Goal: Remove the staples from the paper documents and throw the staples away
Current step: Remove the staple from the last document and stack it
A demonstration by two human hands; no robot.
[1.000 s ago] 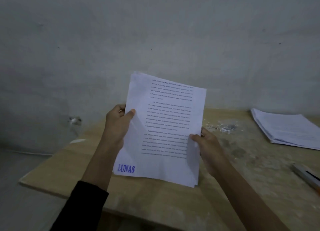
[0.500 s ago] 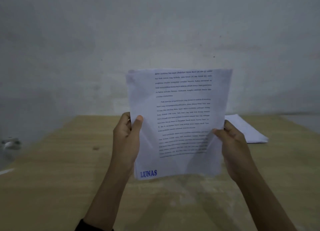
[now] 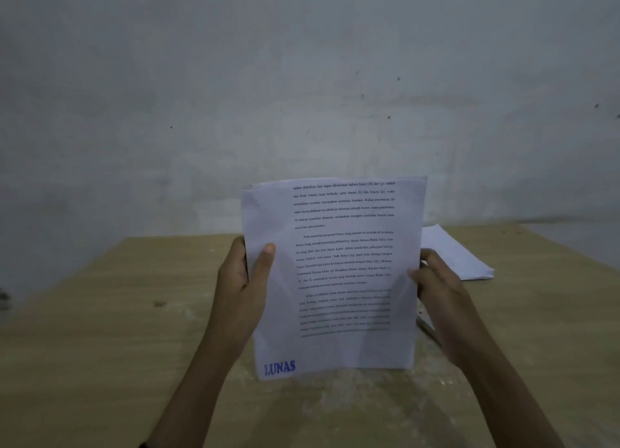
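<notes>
Holding: one document (image 3: pixel 335 273) stands upright between both hands, with its printed side toward the head camera.
Left hand: the left hand (image 3: pixel 235 279) pinches the left edge at mid-height, thumb flat on the front and the fingers (image 3: pixel 239 251) curled round behind the sheets.
Right hand: the right hand (image 3: pixel 436 290) clamps the right edge at about the same height, thumb tip on the front and the rest wrapped behind.
Long axis: the document runs top to bottom and is close to vertical. A blue LUNAS stamp (image 3: pixel 280 368) marks the lower left corner, and I cannot tell whether the bottom edge touches the surface (image 3: pixel 134 313).
Staple: no staple is visible. The upper corners look like the likeliest place, and both lie above the hands, each about as near to its own hand.
Judgement: the page is probably being checked for the staple, so one hand would need to let go to reach a top corner.
Elsewhere: a stack of papers (image 3: pixel 463 259) lies flat behind the right hand.
</notes>
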